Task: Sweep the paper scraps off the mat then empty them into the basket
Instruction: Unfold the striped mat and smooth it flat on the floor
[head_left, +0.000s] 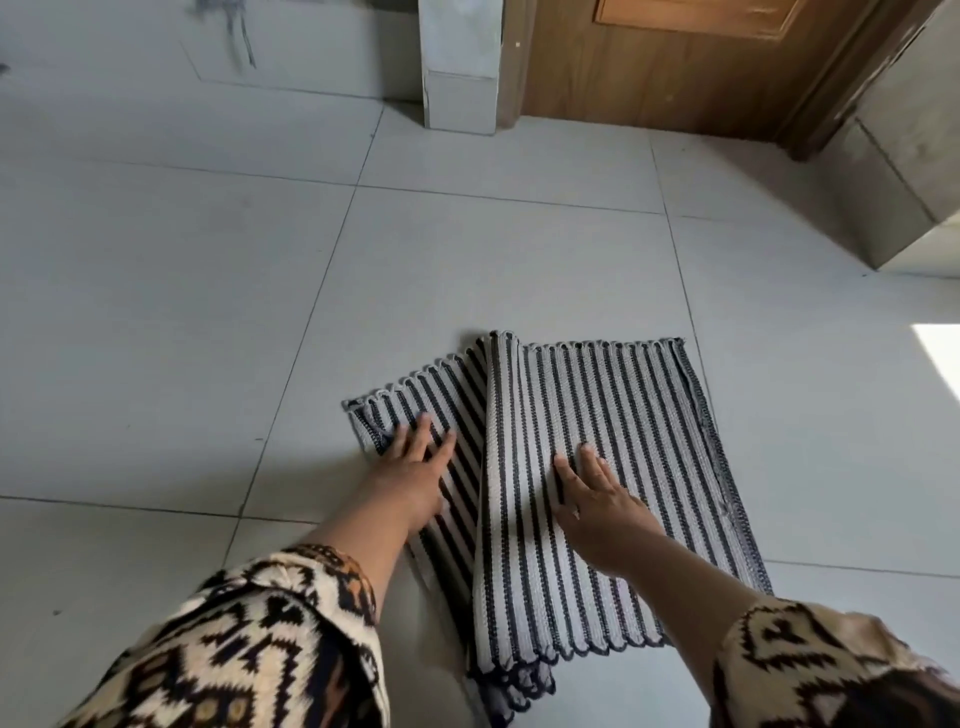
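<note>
Two flat palms I see on the ribbed, black-and-grey striped woven mat (613, 467), folded lower centre on floor tiles (156, 312): left hand (415, 462) and right hand (597, 499), fingers spread.

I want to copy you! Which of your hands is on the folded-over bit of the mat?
The left hand. It presses the folded flap of the striped mat; the right hand lies on the flat part.

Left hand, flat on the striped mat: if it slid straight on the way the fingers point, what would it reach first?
The left hand points up and slightly right, so it would probably first meet the raised fold of the mat, though depth is hard to judge.
</note>
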